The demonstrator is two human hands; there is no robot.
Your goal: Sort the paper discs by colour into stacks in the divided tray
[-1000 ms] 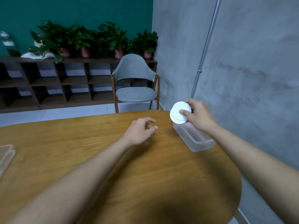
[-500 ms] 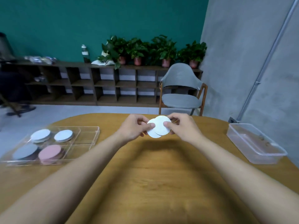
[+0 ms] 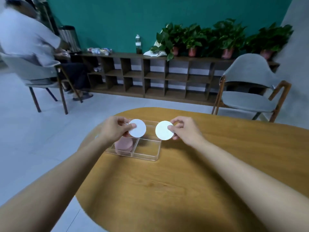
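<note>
My left hand (image 3: 113, 129) pinches a white paper disc (image 3: 138, 128) above the clear divided tray (image 3: 147, 155). My right hand (image 3: 184, 129) pinches a second white disc (image 3: 163, 130) over the tray's right edge. A stack of pink discs (image 3: 123, 144) lies in a near compartment, partly hidden by my left hand. The near right compartment shows bare bottom. The tray's far and left compartments are hidden behind my hands and the discs.
The tray lies near the left edge of the oval wooden table (image 3: 184, 181). A grey chair (image 3: 249, 87) stands beyond the table at right. A person (image 3: 30, 41) sits on a chair at far left. A low shelf (image 3: 158, 76) with plants lines the back wall.
The two white discs, held together overlapping between both hands, are now apart, one in each hand. My view has swung left, bringing the tray under my hands; the clear bin at right is out of view.
</note>
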